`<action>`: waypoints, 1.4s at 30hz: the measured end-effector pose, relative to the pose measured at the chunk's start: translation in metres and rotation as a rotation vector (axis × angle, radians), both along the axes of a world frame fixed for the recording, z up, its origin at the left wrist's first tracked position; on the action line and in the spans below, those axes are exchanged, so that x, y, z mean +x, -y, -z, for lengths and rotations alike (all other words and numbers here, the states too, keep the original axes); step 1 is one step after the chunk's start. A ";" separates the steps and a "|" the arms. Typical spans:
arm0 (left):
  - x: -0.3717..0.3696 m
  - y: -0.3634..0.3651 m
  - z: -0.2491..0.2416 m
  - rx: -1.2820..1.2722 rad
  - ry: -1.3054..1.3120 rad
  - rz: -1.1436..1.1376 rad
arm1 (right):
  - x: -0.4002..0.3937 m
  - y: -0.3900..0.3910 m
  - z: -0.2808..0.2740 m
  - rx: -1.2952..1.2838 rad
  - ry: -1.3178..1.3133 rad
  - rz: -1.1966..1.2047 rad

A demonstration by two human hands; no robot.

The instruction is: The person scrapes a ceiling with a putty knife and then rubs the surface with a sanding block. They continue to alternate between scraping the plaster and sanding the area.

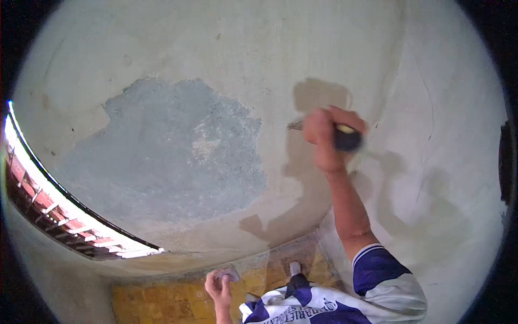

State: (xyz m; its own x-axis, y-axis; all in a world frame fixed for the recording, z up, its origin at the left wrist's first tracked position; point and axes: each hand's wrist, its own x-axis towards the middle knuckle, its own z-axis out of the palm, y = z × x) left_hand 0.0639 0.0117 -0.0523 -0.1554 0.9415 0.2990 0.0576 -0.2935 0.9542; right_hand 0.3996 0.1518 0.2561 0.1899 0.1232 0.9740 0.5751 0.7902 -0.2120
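Observation:
Raised in front of the wall (226,32), my right hand (324,135) is closed round a scraper (348,139) with a black-and-yellow handle. Its narrow metal end (294,125) points left, close to the painted surface, and motion blurs the hand. To the left of it lies a large bare grey patch (156,146) with ragged edges of paint or plaster and a paler spot near its middle. Low in the view, my left hand (218,289) pinches a small flat greyish piece (230,272) between thumb and fingers; I cannot tell what the piece is.
A bright barred window opening (70,216) runs along the lower left. On the right a second whitish wall (431,135) with thin cracks meets the first at a corner. Below is a yellow-brown tiled floor (156,302), with my shoe (295,268) on it.

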 end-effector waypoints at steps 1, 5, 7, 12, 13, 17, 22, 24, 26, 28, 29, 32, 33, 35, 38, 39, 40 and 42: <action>-0.003 -0.006 0.002 0.036 -0.030 -0.017 | 0.001 -0.011 0.003 -0.028 -0.003 -0.006; 0.000 -0.029 -0.048 0.193 -0.212 -0.035 | 0.002 0.008 0.008 0.054 -0.135 -0.469; -0.008 -0.057 -0.059 0.328 -0.253 -0.018 | 0.004 -0.004 0.010 -0.036 -0.096 -0.423; 0.005 -0.104 -0.139 0.607 -0.381 0.024 | 0.000 -0.025 0.032 -0.102 0.011 -0.148; 0.009 -0.119 -0.150 0.722 -0.400 -0.005 | -0.003 0.005 0.016 -0.004 0.072 -0.305; 0.037 -0.166 -0.217 1.010 -0.639 -0.123 | 0.029 -0.023 0.038 -0.073 0.070 -0.080; 0.074 -0.221 -0.275 1.347 -0.942 -0.291 | 0.040 -0.014 0.046 0.007 -0.034 -0.100; 0.080 -0.232 -0.272 1.383 -1.017 -0.344 | 0.026 -0.022 0.051 -0.028 -0.130 0.048; 0.084 -0.245 -0.265 1.421 -1.052 -0.414 | 0.018 -0.018 0.048 -0.024 -0.186 -0.092; 0.086 -0.250 -0.264 1.419 -1.042 -0.446 | 0.011 0.004 0.033 0.018 -0.184 -0.301; 0.087 -0.248 -0.261 1.409 -1.033 -0.452 | 0.011 0.007 0.030 0.035 -0.177 -0.302; 0.085 -0.252 -0.253 1.371 -1.043 -0.426 | 0.025 -0.001 0.041 0.056 -0.145 -0.083; 0.084 -0.252 -0.251 1.375 -1.049 -0.431 | 0.031 0.002 0.042 0.057 -0.138 -0.166; 0.085 -0.255 -0.251 1.393 -1.052 -0.469 | 0.029 0.004 0.041 0.063 -0.137 -0.265; 0.084 -0.254 -0.253 1.373 -1.037 -0.431 | 0.016 -0.041 0.054 -0.040 -0.132 0.038; 0.084 -0.253 -0.252 1.371 -1.033 -0.410 | 0.015 -0.035 0.057 -0.015 -0.149 0.027; 0.084 -0.253 -0.253 1.373 -1.028 -0.404 | 0.016 -0.017 0.059 0.041 -0.178 -0.052; 0.084 -0.253 -0.253 1.359 -1.016 -0.395 | 0.015 0.020 0.052 0.158 -0.174 -0.263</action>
